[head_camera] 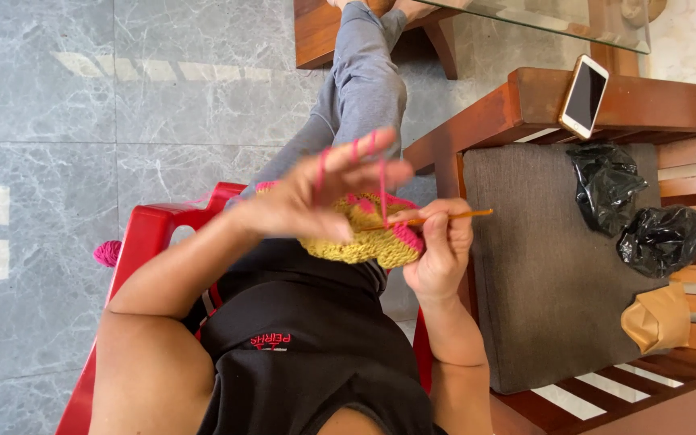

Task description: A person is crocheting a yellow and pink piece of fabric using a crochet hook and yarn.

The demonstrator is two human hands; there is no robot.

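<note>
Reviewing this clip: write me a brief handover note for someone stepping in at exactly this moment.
Left hand: fingers spread, pink yarn wound over them, tensioned down to the work.
Right hand: pinch grip on an orange crochet hook, tip at the piece's edge.
Work: yellow crocheted piece on the lap, pink border partly along its right edge.
Pink yarn ball lies on the floor beside the red chair.
Left: the border is unfinished.

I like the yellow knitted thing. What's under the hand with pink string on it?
Under the left hand lies the yellow crochet piece with pink edging. The hand covers its upper part.
</note>
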